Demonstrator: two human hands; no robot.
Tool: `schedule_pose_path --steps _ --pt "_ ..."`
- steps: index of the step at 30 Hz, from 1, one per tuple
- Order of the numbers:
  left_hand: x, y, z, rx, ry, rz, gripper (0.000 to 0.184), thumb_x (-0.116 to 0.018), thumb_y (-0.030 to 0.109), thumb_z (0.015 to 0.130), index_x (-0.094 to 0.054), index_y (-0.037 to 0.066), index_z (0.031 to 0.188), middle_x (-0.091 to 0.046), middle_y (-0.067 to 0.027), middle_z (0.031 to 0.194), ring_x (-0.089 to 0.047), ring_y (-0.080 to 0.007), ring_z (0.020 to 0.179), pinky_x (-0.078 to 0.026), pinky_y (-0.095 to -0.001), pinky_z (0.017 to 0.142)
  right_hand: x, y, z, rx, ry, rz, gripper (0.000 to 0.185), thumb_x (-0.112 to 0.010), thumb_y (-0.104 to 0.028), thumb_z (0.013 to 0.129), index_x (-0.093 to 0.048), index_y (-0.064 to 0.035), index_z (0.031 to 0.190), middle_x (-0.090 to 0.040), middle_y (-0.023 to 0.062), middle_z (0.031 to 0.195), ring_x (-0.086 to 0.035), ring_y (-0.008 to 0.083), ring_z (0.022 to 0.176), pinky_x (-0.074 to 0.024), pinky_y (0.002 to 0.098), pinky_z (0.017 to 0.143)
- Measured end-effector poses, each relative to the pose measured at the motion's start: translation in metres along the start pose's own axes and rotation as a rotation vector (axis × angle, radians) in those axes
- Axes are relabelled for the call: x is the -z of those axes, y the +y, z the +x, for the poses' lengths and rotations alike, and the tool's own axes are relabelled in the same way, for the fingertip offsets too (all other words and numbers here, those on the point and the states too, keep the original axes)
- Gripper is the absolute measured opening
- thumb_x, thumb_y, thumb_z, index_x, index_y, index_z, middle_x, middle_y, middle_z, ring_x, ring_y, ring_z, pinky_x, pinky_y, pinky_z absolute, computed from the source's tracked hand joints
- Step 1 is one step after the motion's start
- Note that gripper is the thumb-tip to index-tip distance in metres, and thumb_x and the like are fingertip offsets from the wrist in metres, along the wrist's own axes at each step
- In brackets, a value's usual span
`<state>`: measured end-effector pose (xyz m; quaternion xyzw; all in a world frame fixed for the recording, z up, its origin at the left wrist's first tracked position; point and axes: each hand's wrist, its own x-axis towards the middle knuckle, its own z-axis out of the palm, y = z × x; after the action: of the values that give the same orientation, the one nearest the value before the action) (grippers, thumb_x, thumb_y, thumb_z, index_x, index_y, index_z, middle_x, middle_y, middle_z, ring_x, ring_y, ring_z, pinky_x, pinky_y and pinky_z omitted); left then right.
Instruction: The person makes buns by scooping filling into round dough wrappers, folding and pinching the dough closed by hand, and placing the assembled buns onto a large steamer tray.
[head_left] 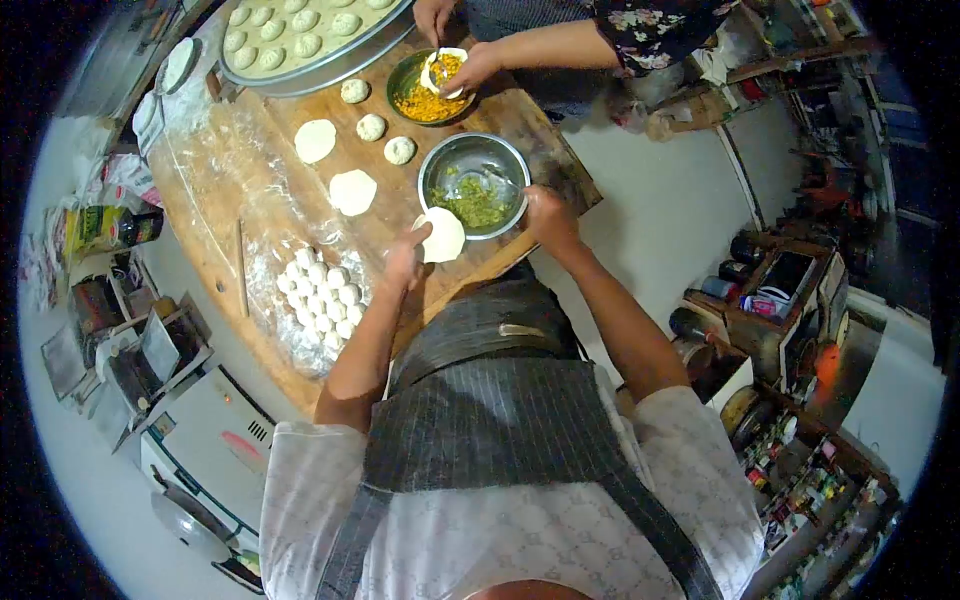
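Note:
My left hand (405,258) pinches the edge of a round dough wrapper (443,236), which lies flat beside the metal bowl's near rim. Chopped green filling (475,203) lies in that metal bowl (472,152). At the bowl's right rim, the fingers of my right hand (550,215) are closed on a spoon (508,183) that reaches into the bowl; its tip is hard to make out. Two more wrappers, one nearer (353,192) and one farther (316,141), rest on the board to the left, close to several filled buns (400,151).
Opposite, a co-worker's hands (472,70) hold a wrapper and a utensil over a bowl of orange filling (418,103). A large steamer tray (330,72) holds several buns. Dough pieces (322,300) and a rolling pin (241,268) lie at left on the floured wooden table (215,190).

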<state>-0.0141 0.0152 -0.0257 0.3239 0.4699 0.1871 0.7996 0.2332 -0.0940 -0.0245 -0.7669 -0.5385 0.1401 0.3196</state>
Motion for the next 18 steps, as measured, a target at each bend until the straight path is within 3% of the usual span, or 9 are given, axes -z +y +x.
schedule_pose_path --steps 1,3,4,6,9,13,15,16,18 --pt "0.0 0.0 0.0 0.001 0.0 0.001 0.041 -0.057 0.031 0.091 -0.058 -0.001 0.116 -0.068 -0.0082 0.089 -0.064 -0.0176 0.07 -0.049 -0.0308 0.059 0.003 -0.001 0.001 -0.082 -0.098 -0.074 0.017 -0.051 -0.012 0.089 -0.063 -0.0055 0.099 -0.065 0.0198 0.089 -0.063 0.0362 0.084 -0.0506 0.0454 0.07" --pt "0.001 0.003 -0.001 0.093 -0.083 0.052 0.046 -0.059 0.029 0.089 -0.055 -0.001 0.123 -0.066 -0.0097 0.106 -0.064 -0.0213 0.092 -0.048 -0.0326 0.084 0.0 -0.005 -0.003 -0.169 -0.198 -0.138 0.017 -0.05 -0.012 0.09 -0.063 -0.0046 0.098 -0.065 0.0203 0.088 -0.063 0.0365 0.084 -0.0501 0.0453 0.07" --pt "-0.007 0.011 -0.006 0.094 -0.081 0.059 0.046 -0.059 0.029 0.089 -0.055 -0.001 0.123 -0.066 -0.0097 0.106 -0.064 -0.0213 0.092 -0.048 -0.0326 0.084 -0.004 -0.011 -0.011 -0.208 -0.266 -0.098 0.018 -0.049 -0.012 0.091 -0.063 -0.0035 0.098 -0.065 0.0204 0.087 -0.063 0.037 0.083 -0.0498 0.0443 0.07" --pt "-0.025 0.022 -0.017 -0.015 0.011 0.115 0.032 -0.058 0.023 0.091 -0.063 -0.003 0.108 -0.069 -0.0093 0.092 -0.066 -0.018 0.076 -0.051 -0.0297 0.071 -0.01 -0.026 -0.026 -0.249 -0.334 -0.054 0.019 -0.049 -0.012 0.092 -0.063 -0.0025 0.099 -0.065 0.0205 0.086 -0.063 0.0374 0.082 -0.0494 0.0432 0.07" --pt "-0.029 0.017 -0.017 -0.009 -0.02 0.071 0.029 -0.058 0.021 0.091 -0.064 -0.004 0.105 -0.069 -0.01 0.094 -0.066 -0.0172 0.078 -0.051 -0.0289 0.07 -0.021 -0.044 -0.039 -0.257 -0.164 0.37 0.019 -0.05 -0.012 0.093 -0.064 -0.0008 0.1 -0.065 0.0181 0.079 -0.064 0.0305 0.073 -0.0488 0.0388 0.072" --pt "-0.021 0.016 -0.014 0.021 -0.058 0.141 0.036 -0.063 0.027 0.087 -0.064 -0.003 0.107 -0.068 -0.0088 0.097 -0.065 -0.0202 0.083 -0.049 -0.0321 0.075 -0.038 -0.034 -0.036 -0.244 -0.139 0.423 0.019 -0.05 -0.01 0.092 -0.064 0.0008 0.099 -0.064 0.013 0.074 -0.061 0.0202 0.069 -0.0483 0.0341 0.067" --pt "-0.011 0.01 -0.009 0.057 -0.069 0.122 0.037 -0.063 0.027 0.087 -0.063 -0.003 0.108 -0.067 -0.0099 0.099 -0.064 -0.0209 0.086 -0.049 -0.0333 0.076 -0.039 -0.033 -0.031 -0.414 -0.212 0.581 0.02 -0.05 -0.007 0.091 -0.065 0.0018 0.1 -0.061 0.0057 0.071 -0.056 0.0118 0.065 -0.0455 0.0274 0.061" --pt "-0.007 0.007 -0.009 0.098 -0.08 0.098 0.038 -0.063 0.026 0.086 -0.062 -0.004 0.109 -0.067 -0.011 0.101 -0.064 -0.0217 0.09 -0.049 -0.0345 0.077 -0.036 -0.036 -0.029 -0.414 -0.21 0.583 0.02 -0.05 -0.007 0.091 -0.065 0.0018 0.1 -0.061 0.0057 0.071 -0.056 0.0118 0.065 -0.0455 0.0274 0.061" --pt "-0.002 0.009 -0.018 0.16 -0.04 0.123 0.039 -0.062 0.025 0.087 -0.06 -0.005 0.112 -0.066 -0.0126 0.104 -0.064 -0.0233 0.093 -0.05 -0.036 0.08 -0.028 -0.043 -0.027 -0.677 -0.261 0.762 0.021 -0.049 -0.005 0.091 -0.066 0.0018 0.101 -0.057 -0.0005 0.071 -0.051 0.0071 0.063 -0.0419 0.0227 0.058"
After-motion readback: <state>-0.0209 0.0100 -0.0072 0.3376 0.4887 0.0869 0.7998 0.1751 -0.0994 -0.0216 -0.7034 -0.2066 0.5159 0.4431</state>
